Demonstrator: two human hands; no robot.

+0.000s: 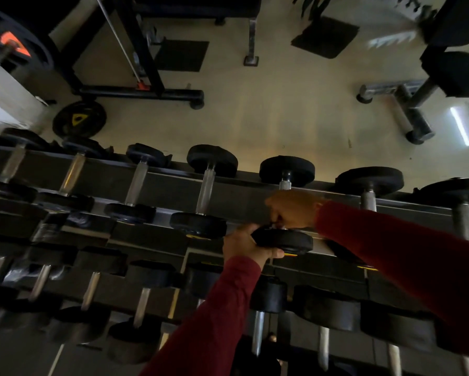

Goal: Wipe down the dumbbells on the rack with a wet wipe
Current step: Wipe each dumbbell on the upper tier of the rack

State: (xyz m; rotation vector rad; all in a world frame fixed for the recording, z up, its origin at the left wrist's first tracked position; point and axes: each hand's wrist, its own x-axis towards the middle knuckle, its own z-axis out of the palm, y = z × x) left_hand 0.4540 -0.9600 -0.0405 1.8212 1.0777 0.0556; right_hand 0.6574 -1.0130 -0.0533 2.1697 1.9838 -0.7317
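While the left hand (241, 245) is gripping the near head of a dumbbell (285, 240) on the rack (157, 189), the right hand (291, 208) is curling round its handle; no wipe is visible.

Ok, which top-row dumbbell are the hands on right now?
The fifth from the left. The left hand cups its near head, the right hand wraps its handle. The other dumbbells sit untouched.

The right hand (293, 208) covers the handle of 1 dumbbell (285, 241) at mid frame, and any wipe in it cannot be made out. Lower-left dumbbells are dark and blurred; the upper-right bench (455, 71) smears.
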